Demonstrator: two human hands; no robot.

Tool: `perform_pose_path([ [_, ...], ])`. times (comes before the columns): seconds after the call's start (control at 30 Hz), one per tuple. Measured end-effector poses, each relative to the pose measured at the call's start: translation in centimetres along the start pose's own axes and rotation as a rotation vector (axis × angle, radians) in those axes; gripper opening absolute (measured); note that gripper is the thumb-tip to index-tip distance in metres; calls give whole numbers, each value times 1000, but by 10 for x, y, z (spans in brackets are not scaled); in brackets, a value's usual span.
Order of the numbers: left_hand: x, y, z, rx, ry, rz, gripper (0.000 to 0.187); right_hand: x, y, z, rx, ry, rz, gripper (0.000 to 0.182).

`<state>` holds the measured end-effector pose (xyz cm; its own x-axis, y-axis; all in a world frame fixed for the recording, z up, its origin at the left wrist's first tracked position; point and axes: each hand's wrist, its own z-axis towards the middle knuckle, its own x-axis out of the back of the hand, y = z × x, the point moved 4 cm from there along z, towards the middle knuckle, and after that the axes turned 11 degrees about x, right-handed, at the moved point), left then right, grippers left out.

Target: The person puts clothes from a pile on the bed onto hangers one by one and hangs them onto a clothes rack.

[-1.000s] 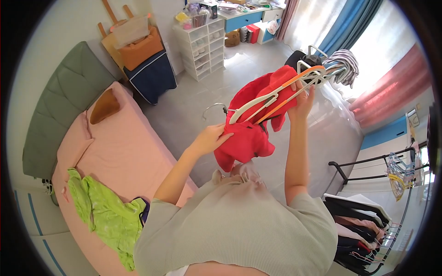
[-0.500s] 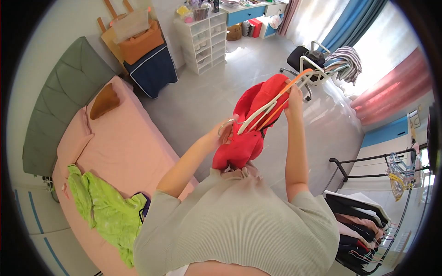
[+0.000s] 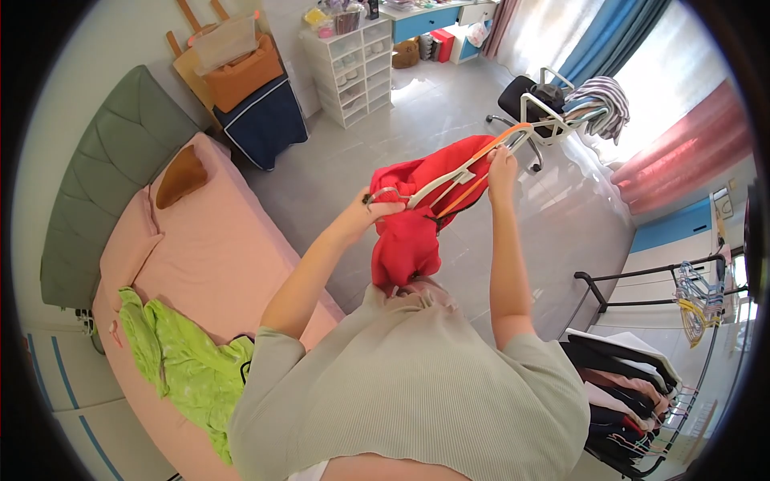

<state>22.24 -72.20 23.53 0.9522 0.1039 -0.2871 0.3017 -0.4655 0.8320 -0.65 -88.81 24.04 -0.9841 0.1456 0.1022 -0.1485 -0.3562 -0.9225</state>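
A red garment (image 3: 407,244) with a dark zipper hangs bunched in front of my body, above the floor. Partly inside it lies a white and orange hanger (image 3: 463,175), tilted up toward the right, its metal hook by my left hand. My left hand (image 3: 375,210) is closed on the red cloth beside that hook. At the hanger's upper right end, my right hand (image 3: 503,163) has its fingers wrapped round the hanger. The far side of the garment is hidden by its own folds.
Left of me, a bright green garment (image 3: 188,365) lies on the pink bed (image 3: 233,248). At the right stands a black clothes rack (image 3: 642,306) with hung clothes and spare hangers (image 3: 696,301). Ahead are an office chair (image 3: 529,100) with clothes on it and a white drawer unit (image 3: 349,76).
Both hands have shifted a little left, with the garment and hanger. My left hand has moved up and the red cloth is spread wider between my hands.
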Motion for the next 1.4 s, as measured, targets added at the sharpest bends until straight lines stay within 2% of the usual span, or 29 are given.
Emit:
perform_pose_path([
  [0.03, -1, -1, -1, -2, 27, -165, 26, 0, 2, -2, 19, 18, -41, 36],
  [0.07, 0, -5, 2, -2, 27, -163, 26, -1, 7, -3, 19, 20, -39, 36],
  [0.13, -5, -4, 7, -194, -228, -484, 26, -8, 8, -3, 55, -100, -146, 38],
  [0.2, -16, -14, 6, -215, -220, -469, 33, -18, 10, -8, 51, -112, -123, 38],
  [0.23, -21, -18, 3, -235, -208, -460, 41, -21, 13, -9, 32, -60, -39, 37],
  [0.27, -24, -21, 0, -236, -210, -458, 41, -24, 17, -7, 14, -9, 45, 36],
  [0.33, -32, -28, -5, -146, -283, -320, 54, -26, 21, -3, -40, 15, 131, 34],
  [0.37, -36, -30, -2, -241, -321, -159, 69, -24, 22, -4, -31, -18, 158, 32],
  [0.4, -43, -24, -9, -240, -318, -161, 69, -24, 14, -6, -24, -53, 184, 30],
  [0.47, -60, -13, -26, -82, -173, 159, 74, -24, 13, -8, 7, -102, 151, 29],
  [0.53, -66, -19, -16, -90, -163, 211, 75, -24, 7, -9, 42, -145, 118, 29],
  [0.6, -72, -17, -10, -302, -101, 488, 63, -26, 2, -13, 58, -163, 66, 25],
  [0.63, -71, -19, -3, -304, -104, 490, 63, -25, 2, -12, 60, -160, 66, 25],
  [0.7, -65, -27, 14, -326, -11, 795, 48, -21, 1, -11, 76, -142, 130, 13],
  [0.73, -61, -32, 22, -326, -16, 796, 48, -16, 2, -9, 76, -138, 128, 13],
  [0.77, -54, -30, 26, -489, 64, 799, 33, -14, 3, -7, 51, -284, 153, 10],
  [0.8, -48, -26, 26, -651, 144, 796, 35, -13, 2, -7, 25, -429, 178, 13],
  [0.83, -40, -19, 23, -601, 163, 801, 38, -3, -35, -16, -55, -466, 221, 28],
  [0.87, -33, -10, 19, -600, 158, 803, 38, 4, -27, -14, -57, -461, 220, 28],
  [0.97, -29, 26, -5, -572, 92, 714, 37, 26, 15, -1, -14, -446, 51, 54],
  [1.03, -35, 38, -13, -305, -66, 665, 36, 27, 15, -1, 56, -464, -23, 52],
  [1.07, -37, 45, -14, -308, -69, 665, 36, 26, 12, 1, 128, -488, -95, 51],
  [1.13, -37, 47, -13, -150, -141, 697, 37, 30, 9, 10, 153, -523, -107, 51],
  [1.2, -33, 46, -8, -190, -155, 702, 37, 34, 0, 17, 176, -557, -115, 51],
  [1.27, -33, 49, -7, -229, -173, 709, 37, 35, -19, 19, 179, -684, -119, 51],
  [1.33, -34, 47, -10, 76, -150, 1023, 36, 28, -30, 18, 178, -690, -20, 52],
  [1.37, -44, 49, -17, -10, -210, 978, 37, 26, -36, 19, 177, -696, 80, 52],
  [1.4, -40, 44, -10, -12, -209, 976, 37, 28, -44, 20, 179, -699, 79, 52],
])
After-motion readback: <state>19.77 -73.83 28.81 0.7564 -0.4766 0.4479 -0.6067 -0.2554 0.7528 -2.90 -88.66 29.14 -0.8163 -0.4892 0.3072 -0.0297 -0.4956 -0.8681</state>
